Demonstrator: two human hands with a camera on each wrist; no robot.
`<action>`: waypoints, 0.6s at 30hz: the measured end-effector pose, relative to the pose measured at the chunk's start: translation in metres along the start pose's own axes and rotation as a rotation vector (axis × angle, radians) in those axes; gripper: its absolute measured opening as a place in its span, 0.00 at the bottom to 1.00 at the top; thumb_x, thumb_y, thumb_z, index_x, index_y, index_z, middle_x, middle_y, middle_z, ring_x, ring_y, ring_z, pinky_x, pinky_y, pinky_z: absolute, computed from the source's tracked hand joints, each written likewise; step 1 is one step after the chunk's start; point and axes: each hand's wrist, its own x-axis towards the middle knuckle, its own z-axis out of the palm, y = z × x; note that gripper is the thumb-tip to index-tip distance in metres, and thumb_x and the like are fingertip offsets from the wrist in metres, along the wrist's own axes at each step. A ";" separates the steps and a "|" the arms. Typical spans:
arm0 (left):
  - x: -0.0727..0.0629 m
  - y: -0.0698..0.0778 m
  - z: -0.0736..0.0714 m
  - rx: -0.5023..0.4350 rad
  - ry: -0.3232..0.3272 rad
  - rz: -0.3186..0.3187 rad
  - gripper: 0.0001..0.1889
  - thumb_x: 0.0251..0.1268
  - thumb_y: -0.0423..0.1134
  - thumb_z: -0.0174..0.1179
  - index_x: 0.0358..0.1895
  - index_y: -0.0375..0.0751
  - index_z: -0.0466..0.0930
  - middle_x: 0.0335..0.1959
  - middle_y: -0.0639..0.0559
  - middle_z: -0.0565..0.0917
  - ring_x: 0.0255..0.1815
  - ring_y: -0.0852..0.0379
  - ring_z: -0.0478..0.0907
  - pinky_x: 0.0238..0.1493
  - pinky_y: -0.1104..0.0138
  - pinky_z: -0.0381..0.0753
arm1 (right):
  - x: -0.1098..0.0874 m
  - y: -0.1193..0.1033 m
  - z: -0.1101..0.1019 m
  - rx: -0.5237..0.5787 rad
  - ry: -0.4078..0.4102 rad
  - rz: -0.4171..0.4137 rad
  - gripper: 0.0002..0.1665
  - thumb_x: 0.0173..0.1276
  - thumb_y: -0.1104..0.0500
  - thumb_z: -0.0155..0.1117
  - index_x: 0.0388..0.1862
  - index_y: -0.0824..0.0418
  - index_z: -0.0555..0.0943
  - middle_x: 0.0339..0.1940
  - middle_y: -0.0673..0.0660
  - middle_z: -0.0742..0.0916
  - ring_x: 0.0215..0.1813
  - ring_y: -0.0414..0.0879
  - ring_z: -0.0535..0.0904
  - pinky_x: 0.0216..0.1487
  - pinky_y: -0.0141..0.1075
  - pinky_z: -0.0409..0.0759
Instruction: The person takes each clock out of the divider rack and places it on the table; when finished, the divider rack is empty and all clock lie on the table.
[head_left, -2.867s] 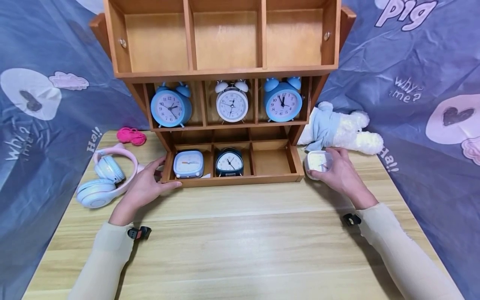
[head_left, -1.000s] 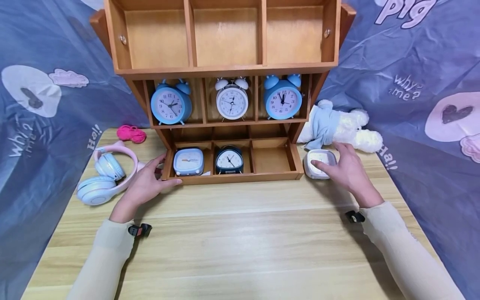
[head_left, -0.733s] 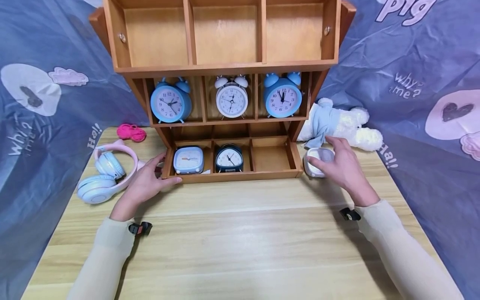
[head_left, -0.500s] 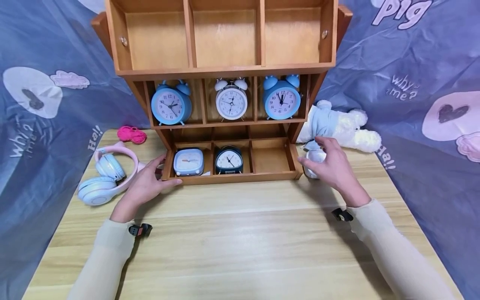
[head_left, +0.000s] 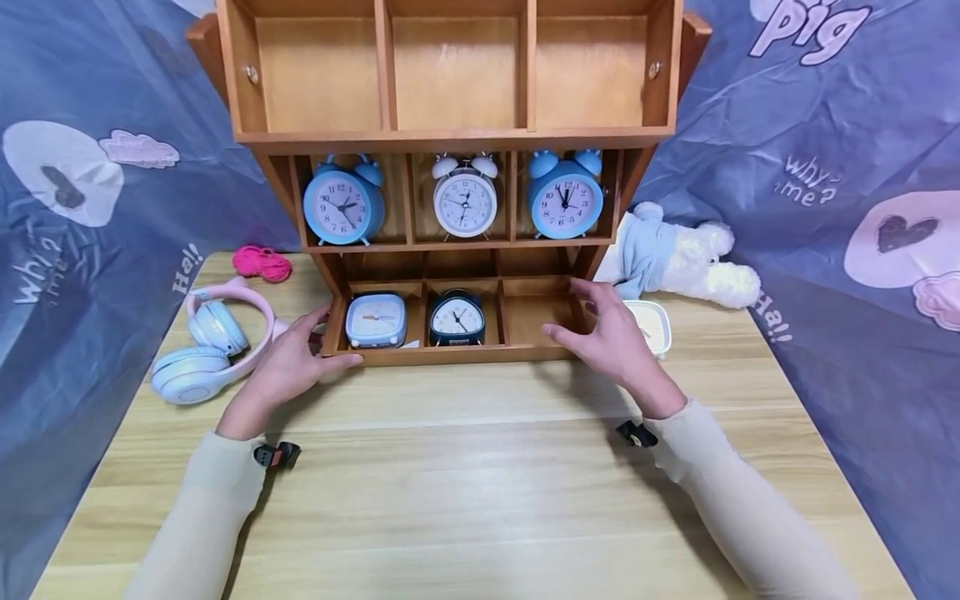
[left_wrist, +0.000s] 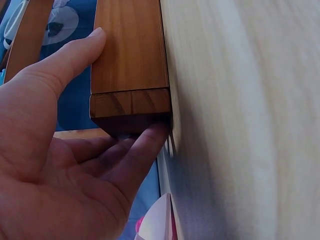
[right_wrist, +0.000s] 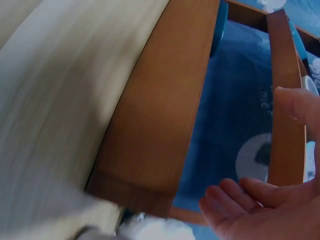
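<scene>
In the head view, my left hand (head_left: 288, 367) holds the lower left corner of the wooden shelf (head_left: 457, 357). The left wrist view shows its thumb on the front board and its fingers at the board's end. My right hand (head_left: 617, 343), empty with thumb and fingers spread, is over the lower right compartment and the shelf's right end. Just right of it, a white square alarm clock (head_left: 657, 323) rests on the table, partly hidden by that hand. A light-blue square alarm clock (head_left: 376, 320) and a dark green rounded-triangular alarm clock (head_left: 458, 319) sit in the lower left and middle compartments.
The shelf's middle row holds two blue twin-bell clocks (head_left: 343, 206) and a white twin-bell clock (head_left: 465, 202). Headphones (head_left: 213, 346) and pink yarn (head_left: 262, 263) lie left on the table (head_left: 480, 483). A white plush toy (head_left: 686, 257) lies behind the white square clock.
My right hand has let go of the white square clock, leaving it on the table, and moved left to the shelf's right end. The left hand stays at its corner.
</scene>
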 end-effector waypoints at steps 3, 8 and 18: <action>0.001 0.000 -0.001 -0.001 0.003 0.005 0.63 0.68 0.65 0.78 0.93 0.40 0.50 0.88 0.28 0.65 0.75 0.25 0.78 0.72 0.34 0.82 | 0.003 -0.006 0.007 0.011 -0.002 -0.022 0.52 0.71 0.47 0.81 0.86 0.67 0.70 0.79 0.69 0.78 0.78 0.69 0.77 0.82 0.63 0.75; 0.003 0.000 0.000 -0.010 0.000 0.006 0.62 0.68 0.66 0.77 0.94 0.42 0.50 0.88 0.29 0.65 0.76 0.25 0.78 0.72 0.35 0.81 | 0.005 -0.015 0.018 -0.002 -0.015 -0.062 0.52 0.71 0.46 0.81 0.85 0.66 0.70 0.79 0.67 0.79 0.78 0.68 0.76 0.80 0.63 0.75; 0.000 -0.001 0.000 -0.019 -0.002 -0.004 0.62 0.68 0.65 0.78 0.94 0.43 0.50 0.88 0.29 0.67 0.74 0.27 0.80 0.71 0.36 0.83 | 0.011 -0.033 0.043 0.008 -0.093 -0.060 0.55 0.68 0.42 0.84 0.86 0.61 0.70 0.79 0.63 0.80 0.77 0.67 0.77 0.76 0.63 0.79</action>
